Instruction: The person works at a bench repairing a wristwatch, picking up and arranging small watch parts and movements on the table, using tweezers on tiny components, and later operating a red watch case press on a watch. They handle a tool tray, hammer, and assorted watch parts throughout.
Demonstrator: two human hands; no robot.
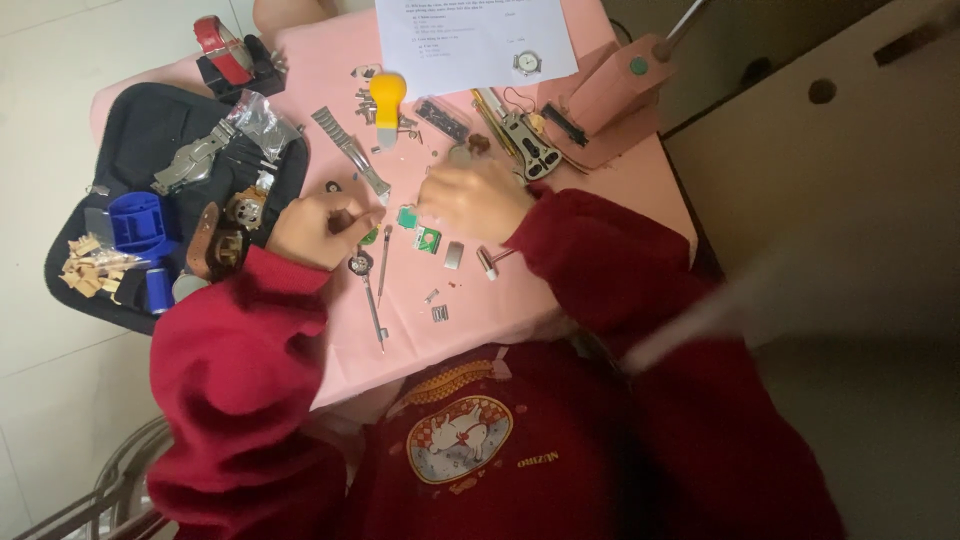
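Tools fill black case (140, 120); left hand (318, 230), right hand (475, 198) grip unclear.

free: bare pink cloth (330, 70) top-left | blocked: screwdrivers (375, 290) beside hands, tool case (150, 150) left

One head-worn camera looks steeply down, close over the pink table (330, 60).

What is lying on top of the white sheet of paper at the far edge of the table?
A small round watch case lies on the paper, near its lower right corner. Nothing else sits on it; what the sheet covers underneath is hidden.
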